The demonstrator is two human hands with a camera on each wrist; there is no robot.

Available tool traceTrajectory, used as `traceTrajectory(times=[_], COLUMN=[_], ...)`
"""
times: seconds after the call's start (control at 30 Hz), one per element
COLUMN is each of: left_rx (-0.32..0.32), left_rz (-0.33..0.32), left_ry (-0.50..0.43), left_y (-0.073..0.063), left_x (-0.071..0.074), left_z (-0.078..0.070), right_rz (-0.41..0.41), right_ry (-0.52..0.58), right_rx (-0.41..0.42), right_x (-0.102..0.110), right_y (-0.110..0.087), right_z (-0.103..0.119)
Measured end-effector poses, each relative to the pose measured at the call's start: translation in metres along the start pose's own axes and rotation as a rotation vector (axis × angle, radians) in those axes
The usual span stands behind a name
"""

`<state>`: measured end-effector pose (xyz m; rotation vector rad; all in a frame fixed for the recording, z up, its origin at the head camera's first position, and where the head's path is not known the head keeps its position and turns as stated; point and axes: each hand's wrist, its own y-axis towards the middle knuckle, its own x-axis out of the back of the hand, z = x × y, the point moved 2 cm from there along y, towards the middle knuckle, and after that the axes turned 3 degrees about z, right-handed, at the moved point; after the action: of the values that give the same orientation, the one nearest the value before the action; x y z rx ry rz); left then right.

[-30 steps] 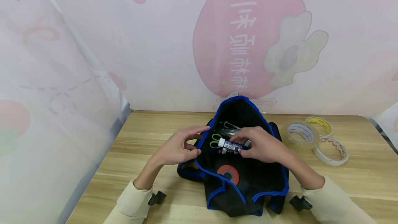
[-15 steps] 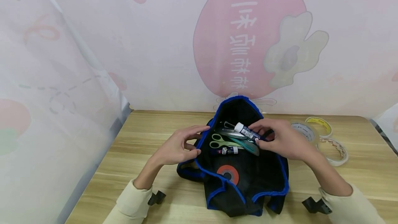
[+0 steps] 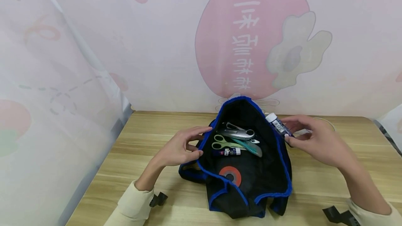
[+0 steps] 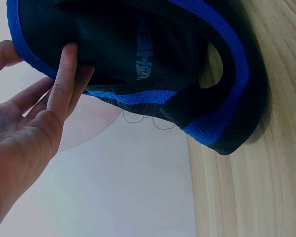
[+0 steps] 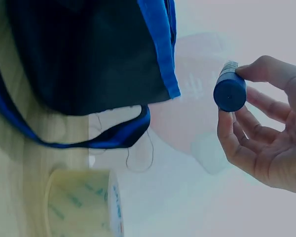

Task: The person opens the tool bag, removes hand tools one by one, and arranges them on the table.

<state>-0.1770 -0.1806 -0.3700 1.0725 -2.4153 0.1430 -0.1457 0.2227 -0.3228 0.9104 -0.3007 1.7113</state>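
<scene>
My right hand [image 3: 317,137] pinches a glue stick [image 3: 278,125] with a white cap and dark blue body, just outside the bag's right rim. Its round blue base [image 5: 230,96] faces the camera in the right wrist view, with thumb and fingertips around it. A black tool bag [image 3: 251,180] with blue trim stands open on the table. My left hand [image 3: 183,147] holds its left rim, some fingers [image 4: 64,74] lying against the outer wall. Inside lie green-handled scissors [image 3: 220,143], a silver utility knife [image 3: 240,134], a teal-handled tool [image 3: 251,147] and another glue stick [image 3: 230,152].
A red-and-grey disc [image 3: 230,176] shows in the front of the bag's inside. A roll of clear tape [image 5: 81,202] stands right of the bag; my right hand mostly hides the rolls in the head view. A bag strap [image 4: 232,74] loops out at the left.
My right hand has lifted the glue stick out of the bag and carried it right, past the rim. The tools underneath have come into sight. My left hand has stayed at the left rim.
</scene>
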Motion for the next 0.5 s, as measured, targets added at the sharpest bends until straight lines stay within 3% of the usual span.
traceTrajectory(times=[0.5], left_rx=[-0.004], left_rz=[-0.004], left_ry=[0.014], left_y=[0.0], left_x=[0.0], left_z=[0.002], right_rz=[-0.021], right_ry=[-0.032], right_rx=[-0.175], right_x=[0.013], right_y=[-0.042], right_z=[-0.038])
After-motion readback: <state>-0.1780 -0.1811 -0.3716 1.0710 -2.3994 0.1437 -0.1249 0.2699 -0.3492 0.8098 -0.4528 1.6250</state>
